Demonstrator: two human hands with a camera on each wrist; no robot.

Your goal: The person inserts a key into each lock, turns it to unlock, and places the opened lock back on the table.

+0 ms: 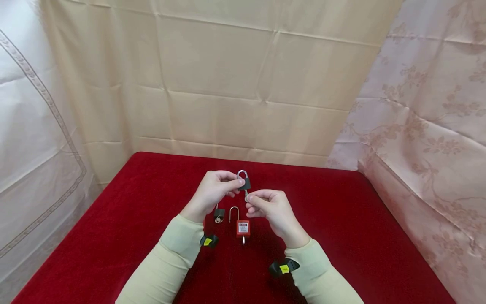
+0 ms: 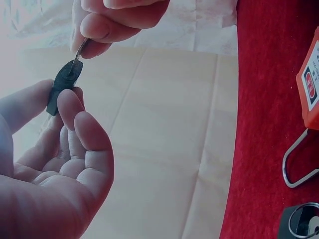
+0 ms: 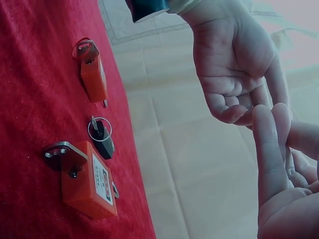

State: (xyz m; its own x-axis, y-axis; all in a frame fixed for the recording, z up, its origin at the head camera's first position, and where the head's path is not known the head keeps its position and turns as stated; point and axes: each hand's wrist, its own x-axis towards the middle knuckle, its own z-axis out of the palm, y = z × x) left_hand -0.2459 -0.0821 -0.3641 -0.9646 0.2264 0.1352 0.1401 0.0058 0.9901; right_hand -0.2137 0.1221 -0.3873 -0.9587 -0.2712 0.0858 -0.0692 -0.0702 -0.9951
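My left hand (image 1: 217, 188) pinches a small black padlock (image 1: 246, 184) between thumb and fingers, above the red table. Its silver shackle points up and away. Below the padlock, my right hand (image 1: 274, 210) pinches a silver key (image 1: 246, 196) between thumb and forefinger. In the left wrist view the blade of the key (image 2: 79, 52) meets the keyhole face of the black padlock (image 2: 63, 85). From the right wrist, fingers hide both padlock and key.
A red padlock (image 1: 243, 228) with its shackle swung open and a key in its base lies on the red cloth (image 1: 315, 202). Left of it lies another black padlock (image 1: 219, 213) with a ringed key. A second red padlock (image 3: 93, 79) lies beyond. Curtains (image 1: 228, 84) surround the table.
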